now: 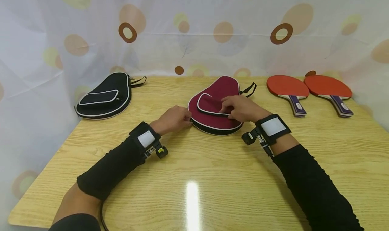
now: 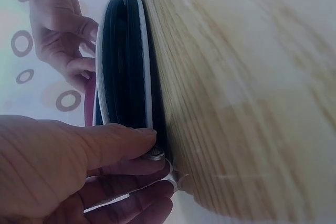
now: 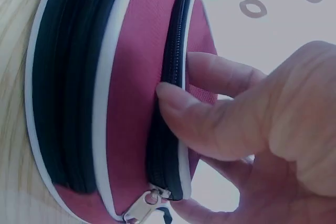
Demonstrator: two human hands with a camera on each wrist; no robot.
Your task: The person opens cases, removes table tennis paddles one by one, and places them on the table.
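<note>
Burgundy case (image 1: 214, 104) sits between the left hand (image 1: 173, 119), pinching its metal zip pull (image 2: 155, 153), and the right hand (image 1: 241, 107), pinching the pocket edge (image 3: 176, 51). Looks light, kinda soft, probably squishes, so pull and piped seam (image 3: 101, 98) seem the best grips tbh.

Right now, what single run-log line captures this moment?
left hand: pinches zipper pull | right hand: pinches pocket of maroon bat case | two red table-tennis bats: uncased

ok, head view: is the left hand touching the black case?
No, the left hand is at the edge of the maroon case; the black case lies apart, farther left.
</note>
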